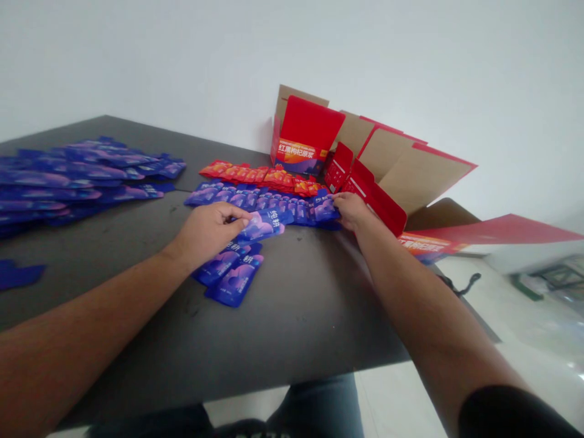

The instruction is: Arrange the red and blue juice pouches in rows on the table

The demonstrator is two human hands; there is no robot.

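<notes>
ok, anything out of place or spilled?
A blue pouch at the left frame edge looks apart from the big pile. At right, a red box flap seems to jut past the edge of the table. No spill visible.

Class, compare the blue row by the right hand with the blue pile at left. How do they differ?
Layout: the blue row is lined up and overlapping, while the blue pile is heaped in loose layers.
Size: the blue pile looks bulkier than the blue row.
Contact: the right hand is at the blue row's end; neither hand touches the blue pile.
Both lie on the table.
</notes>
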